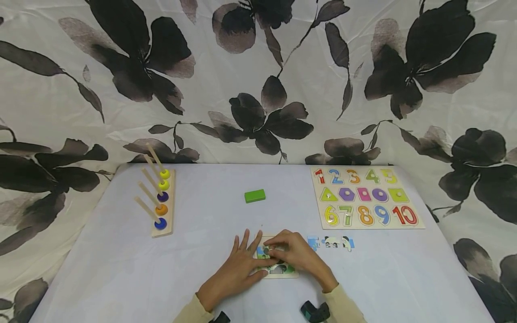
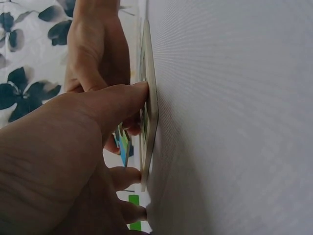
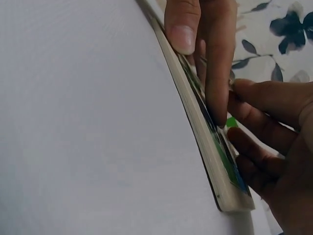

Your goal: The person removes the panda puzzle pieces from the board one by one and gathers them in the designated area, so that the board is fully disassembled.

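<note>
The puzzle (image 1: 282, 276) lies flat on the white tabletop (image 1: 121, 269), at the near middle, under both hands. The left hand (image 1: 238, 264) is spread over its left side, fingers extended and gripping nothing; the index finger touches the surface and the thumb lies at the near edge. The right hand (image 1: 296, 253) comes in from the right, its fingers pinching a piece (image 2: 125, 149) (clearest from the left wrist, where it stands tilted up off the puzzle).

Just right of the puzzle's far part, three loose pieces (image 1: 332, 242) sit in a row, panda markings on two of them. Beyond the puzzle is a green block (image 1: 255, 196). The number board (image 1: 367, 197) lies at the far right; the peg stand (image 1: 168, 202), carrying yellow, purple, orange and blue rings (image 1: 161, 209), is at the far left. Flowered cloth (image 1: 258, 67) hangs behind.
</note>
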`<state>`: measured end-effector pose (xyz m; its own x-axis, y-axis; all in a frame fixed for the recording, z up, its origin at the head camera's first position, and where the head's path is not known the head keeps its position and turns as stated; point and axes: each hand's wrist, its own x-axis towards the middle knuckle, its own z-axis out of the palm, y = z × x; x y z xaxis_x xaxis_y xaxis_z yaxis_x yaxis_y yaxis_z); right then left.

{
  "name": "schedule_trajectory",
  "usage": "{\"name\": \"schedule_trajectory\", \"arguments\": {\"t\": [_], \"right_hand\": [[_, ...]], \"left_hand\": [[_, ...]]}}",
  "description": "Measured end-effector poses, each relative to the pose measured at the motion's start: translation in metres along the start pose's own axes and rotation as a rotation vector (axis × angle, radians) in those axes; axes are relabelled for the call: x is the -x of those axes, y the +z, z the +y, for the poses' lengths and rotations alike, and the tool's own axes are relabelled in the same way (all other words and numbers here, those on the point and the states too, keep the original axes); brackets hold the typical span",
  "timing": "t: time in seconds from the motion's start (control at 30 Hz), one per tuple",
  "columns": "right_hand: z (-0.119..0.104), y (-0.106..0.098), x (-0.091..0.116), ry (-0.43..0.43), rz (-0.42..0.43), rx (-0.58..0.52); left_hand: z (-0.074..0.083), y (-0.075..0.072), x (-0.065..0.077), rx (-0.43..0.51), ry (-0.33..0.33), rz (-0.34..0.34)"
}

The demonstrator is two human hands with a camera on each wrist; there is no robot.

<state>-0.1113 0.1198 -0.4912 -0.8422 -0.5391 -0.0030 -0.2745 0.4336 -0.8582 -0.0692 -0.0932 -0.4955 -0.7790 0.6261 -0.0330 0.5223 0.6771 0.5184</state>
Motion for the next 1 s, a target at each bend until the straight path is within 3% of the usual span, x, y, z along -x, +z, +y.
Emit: {"name": "schedule_trajectory", "arguments": {"t": [0.53, 1.0], "right_hand": [[0.002, -0.030, 0.015, 0.064, 0.113, 0.020], [0.018, -0.047, 0.041, 0.088, 0.134, -0.007]], "left_hand": [[0.002, 0.000, -0.002, 0.020, -0.025, 0.004], [0.003, 0.001, -0.002, 0.014, -0.021, 0.013]]}}
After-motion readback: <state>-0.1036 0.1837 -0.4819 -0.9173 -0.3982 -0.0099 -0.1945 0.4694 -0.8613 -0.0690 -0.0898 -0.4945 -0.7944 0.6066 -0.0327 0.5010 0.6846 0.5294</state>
